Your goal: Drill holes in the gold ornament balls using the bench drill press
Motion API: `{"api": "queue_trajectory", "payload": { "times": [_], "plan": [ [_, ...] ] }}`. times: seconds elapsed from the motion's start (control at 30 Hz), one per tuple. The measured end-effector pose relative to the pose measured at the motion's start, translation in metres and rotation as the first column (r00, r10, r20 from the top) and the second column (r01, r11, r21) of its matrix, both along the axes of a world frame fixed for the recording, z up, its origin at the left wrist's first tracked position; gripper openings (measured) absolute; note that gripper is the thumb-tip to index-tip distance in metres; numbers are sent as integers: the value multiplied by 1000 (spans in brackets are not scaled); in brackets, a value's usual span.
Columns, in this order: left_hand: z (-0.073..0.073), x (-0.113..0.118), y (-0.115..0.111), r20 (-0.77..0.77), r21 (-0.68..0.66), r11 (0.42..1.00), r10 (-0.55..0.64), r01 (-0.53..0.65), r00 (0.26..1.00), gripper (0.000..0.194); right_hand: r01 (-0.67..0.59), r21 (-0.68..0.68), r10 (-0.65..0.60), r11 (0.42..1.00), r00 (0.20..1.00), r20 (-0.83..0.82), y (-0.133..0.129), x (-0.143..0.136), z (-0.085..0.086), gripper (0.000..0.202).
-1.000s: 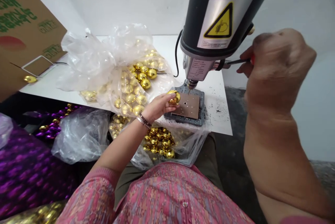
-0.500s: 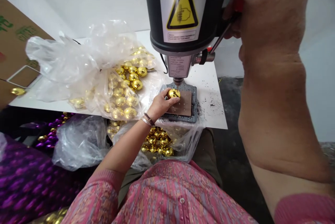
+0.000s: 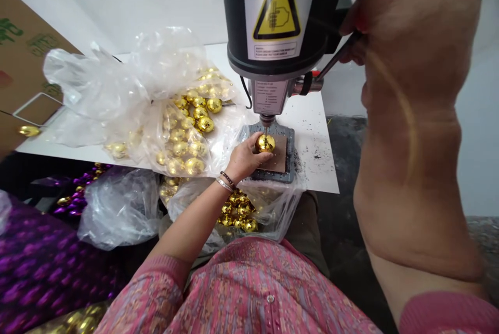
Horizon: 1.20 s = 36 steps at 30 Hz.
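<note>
My left hand (image 3: 245,158) pinches a shiny gold ball (image 3: 266,143) between thumb and fingers. The ball rests over a brown board (image 3: 279,156) on the grey base (image 3: 291,141) of a bench drill press (image 3: 278,66). Right above it, the thin drill bit (image 3: 265,130) points down at the ball's top; whether it has entered the ball I cannot tell. High on the right, close to the camera, my right hand (image 3: 384,6) is closed around the end of the press's feed lever (image 3: 339,56). Part of its fingers is hidden behind the hand.
Clear plastic bags (image 3: 97,92) with several gold balls (image 3: 200,112) cover the table's left side. More gold balls (image 3: 244,212) lie in a bag at my lap. Dark shavings dot the white table (image 3: 312,167). A cardboard box (image 3: 23,58) and purple balls (image 3: 50,266) are on the left.
My left hand has moved the gold ball slightly right, under the drill bit. My right hand has shifted a little with the lever, and the view has tilted slightly.
</note>
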State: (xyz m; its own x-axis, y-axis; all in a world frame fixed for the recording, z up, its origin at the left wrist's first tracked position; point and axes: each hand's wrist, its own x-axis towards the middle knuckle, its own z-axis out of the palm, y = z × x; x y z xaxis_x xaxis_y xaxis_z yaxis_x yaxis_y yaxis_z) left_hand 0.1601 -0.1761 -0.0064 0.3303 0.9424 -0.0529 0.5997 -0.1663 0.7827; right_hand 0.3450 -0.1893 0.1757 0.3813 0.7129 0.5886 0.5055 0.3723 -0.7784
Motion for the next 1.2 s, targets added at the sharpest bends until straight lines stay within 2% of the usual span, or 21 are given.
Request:
{"api": "queue_trajectory", "payload": {
  "times": [0.1, 0.23, 0.33, 0.43, 0.7, 0.9, 1.07, 1.2],
  "plan": [
    [0, 0, -1, -12, 8, 1000, 7, -7, 1000, 69, 86, 44, -92, 995, 982, 164, -23, -7, -15, 31],
    [-1, 1, -2, -30, 33, 999, 9, -8, 1000, 67, 166, 148, -203, 975, 936, 286, -49, -14, -47, 17],
    [-2, 1, -3, -33, 44, 999, 9, -7, 999, 67, 170, 234, -249, 957, 897, 365, -54, -15, -67, 16],
    [-1, 2, -4, -33, 39, 999, 5, -3, 999, 68, 174, 298, -290, 939, 864, 411, -53, -14, -80, 18],
    [3, 1, -6, -58, 77, 997, -3, 8, 998, 64, 223, 347, -358, 911, 844, 398, -58, -21, -108, 12],
    [4, 1, -8, -66, 86, 996, -10, 15, 998, 60, 279, 372, -411, 885, 845, 342, -55, -25, -116, 15],
    [2, 2, -8, -86, 84, 996, -5, 12, 996, 62, 192, 448, -346, 873, 892, 290, -44, -22, -128, 9],
    [1, 2, -8, -87, 80, 997, -8, 15, 996, 61, 143, 523, -328, 840, 902, 280, -36, -20, -137, 9]
  ]
}}
